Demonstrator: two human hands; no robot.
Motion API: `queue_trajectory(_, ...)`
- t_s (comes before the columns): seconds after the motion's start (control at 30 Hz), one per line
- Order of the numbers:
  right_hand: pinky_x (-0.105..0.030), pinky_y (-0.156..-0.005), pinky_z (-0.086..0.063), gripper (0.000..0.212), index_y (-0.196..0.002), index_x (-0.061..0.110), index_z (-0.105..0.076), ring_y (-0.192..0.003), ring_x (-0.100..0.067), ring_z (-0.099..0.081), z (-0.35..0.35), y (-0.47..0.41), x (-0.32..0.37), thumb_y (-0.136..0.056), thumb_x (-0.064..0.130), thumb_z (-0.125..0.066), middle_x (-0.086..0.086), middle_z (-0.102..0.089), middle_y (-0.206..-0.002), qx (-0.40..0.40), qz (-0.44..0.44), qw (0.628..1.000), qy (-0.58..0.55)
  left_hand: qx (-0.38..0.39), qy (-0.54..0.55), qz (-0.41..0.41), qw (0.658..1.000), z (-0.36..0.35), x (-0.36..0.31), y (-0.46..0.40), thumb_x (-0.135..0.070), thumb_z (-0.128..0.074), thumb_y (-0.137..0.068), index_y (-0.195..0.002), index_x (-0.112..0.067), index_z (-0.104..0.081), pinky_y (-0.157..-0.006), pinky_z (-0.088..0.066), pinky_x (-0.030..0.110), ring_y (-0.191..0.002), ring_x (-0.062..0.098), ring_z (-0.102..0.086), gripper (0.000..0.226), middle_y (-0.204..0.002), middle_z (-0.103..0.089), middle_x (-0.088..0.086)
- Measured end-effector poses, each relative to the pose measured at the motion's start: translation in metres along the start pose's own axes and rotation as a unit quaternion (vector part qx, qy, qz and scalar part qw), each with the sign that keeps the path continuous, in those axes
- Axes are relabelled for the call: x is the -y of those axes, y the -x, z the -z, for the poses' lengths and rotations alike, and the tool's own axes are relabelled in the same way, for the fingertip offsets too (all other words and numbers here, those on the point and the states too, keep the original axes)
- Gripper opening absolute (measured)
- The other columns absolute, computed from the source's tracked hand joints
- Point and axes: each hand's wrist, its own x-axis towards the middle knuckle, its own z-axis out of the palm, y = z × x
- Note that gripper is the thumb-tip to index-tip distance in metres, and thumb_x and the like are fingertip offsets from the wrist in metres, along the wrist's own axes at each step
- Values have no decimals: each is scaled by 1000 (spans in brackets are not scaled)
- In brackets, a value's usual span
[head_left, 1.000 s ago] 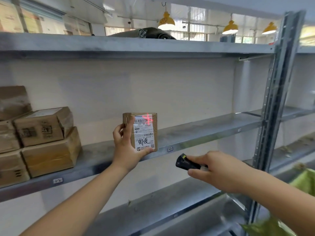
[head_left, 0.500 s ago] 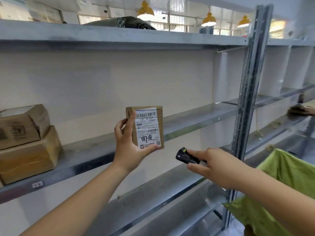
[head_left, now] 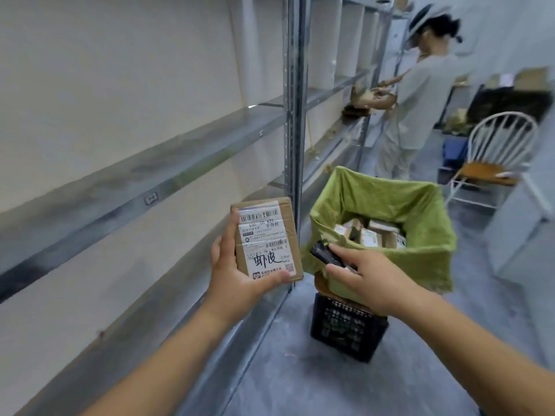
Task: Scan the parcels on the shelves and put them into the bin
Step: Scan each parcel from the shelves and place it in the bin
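Nearest, two bare forearms reach in from the bottom edge. The left hand (head_left: 237, 274) grasps a small flat brown cardboard parcel (head_left: 265, 240), thumb along its left edge and fingers curled under its lower edge, holding it upright with its white shipping label (head_left: 264, 241) facing the camera; barcodes and bold handwritten characters show on the label. The parcel is in the air, just left of the bin and in front of the grey metal shelf upright (head_left: 295, 115). The right hand (head_left: 369, 277) is clenched around a small black handheld scanner (head_left: 326, 253), whose tip points left toward the parcel, above the near rim of the bin.

Just beyond the hands stands a bin lined with green fabric (head_left: 387, 202), resting on a black plastic crate (head_left: 345, 328) on the grey concrete floor (head_left: 300, 379). Several labelled cardboard parcels (head_left: 369, 232) lie inside it.

To the left, long grey metal shelves (head_left: 150, 175) run away along a pale wall.

Farther right, a white spindle-back chair with an orange seat (head_left: 492, 157) stands on the floor. Far off, another person in a light grey top and brimmed hat (head_left: 420, 94) stands at the shelving, hands on brown items on a shelf.
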Motion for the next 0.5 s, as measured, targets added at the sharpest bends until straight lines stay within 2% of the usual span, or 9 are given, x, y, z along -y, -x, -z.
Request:
queue_trajectory(0.13, -31, -88, -54, 70, -151, 47, -44, -100, -7, -65, -17, 52, -43, -88, 78, -46, 14, -71, -121, -10, -98, 995, 5, 91, 50, 32, 994, -56, 21, 21, -58, -100, -41, -154, -68, -18, -120, -38, 43, -139, -11, -37, 140, -150, -26, -30)
queue_trajectory(0.23, -29, -90, -50, 65, -154, 41, -45, -113, -9, -63, -25, 85, -73, -95, 68, -52, 12, -66, -136, -21, -164, 986, -34, 165, 73, 53, 982, -99, 29, 35, -59, -101, -41, -153, -71, -18, -117, -41, 45, -131, -19, -40, 139, -147, -28, -29)
queue_trajectory(0.27, -27, -88, -48, 63, -154, 40, -45, -115, -9, -62, -26, 94, -82, -97, 65, -53, 13, -63, -140, -29, -185, 981, -51, 189, 80, 58, 977, -114, 29, 37, -59, -101, -41, -152, -72, -18, -117, -41, 46, -132, -16, -41, 139, -147, -30, -27)
queue_trajectory(0.37, -21, -81, -47, 55, -151, 42, -49, -105, -3, -62, -20, 113, -108, -99, 57, -56, 15, -66, -134, -53, -222, 970, -85, 247, 108, 68, 961, -161, 24, 39, -59, -102, -41, -152, -71, -19, -117, -43, 52, -141, 7, -47, 139, -154, -36, -16)
queue_trajectory(0.5, -32, -93, -51, 47, -143, 48, -54, -111, -9, -63, -4, 123, -144, -97, 57, -57, 13, -68, -131, -87, -261, 956, -101, 277, 119, 73, 951, -218, 19, 31, -55, -102, -43, -151, -71, -20, -117, -43, 53, -141, 12, -48, 136, -154, -39, -12)
